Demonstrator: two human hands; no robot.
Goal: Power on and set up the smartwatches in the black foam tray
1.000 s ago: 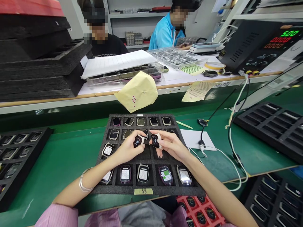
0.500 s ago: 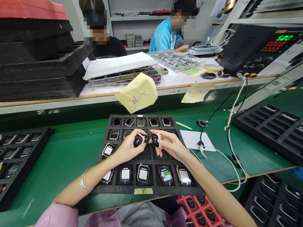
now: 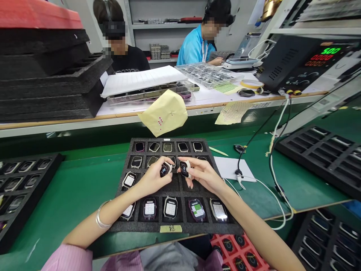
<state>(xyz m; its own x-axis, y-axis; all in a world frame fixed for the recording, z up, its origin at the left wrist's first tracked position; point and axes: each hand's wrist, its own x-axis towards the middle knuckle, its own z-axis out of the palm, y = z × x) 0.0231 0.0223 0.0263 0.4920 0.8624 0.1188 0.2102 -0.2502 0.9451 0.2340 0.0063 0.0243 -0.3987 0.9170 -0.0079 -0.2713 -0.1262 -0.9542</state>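
A black foam tray lies on the green bench in front of me, with several small watch bodies set in its pockets. Over its middle, my left hand pinches a watch body with a dark screen. Close beside it, my right hand grips a second watch body, also with a dark screen. The two watches are held side by side, almost touching. In the tray's nearest row, the watches show lit white screens.
Another foam tray of watches sits at the left, empty slotted trays at the right. White and black cables trail from a power supply. Two people sit behind the raised shelf. Stacked foam trays stand far left.
Both hands stay in place with their watches; the view has only shifted slightly.
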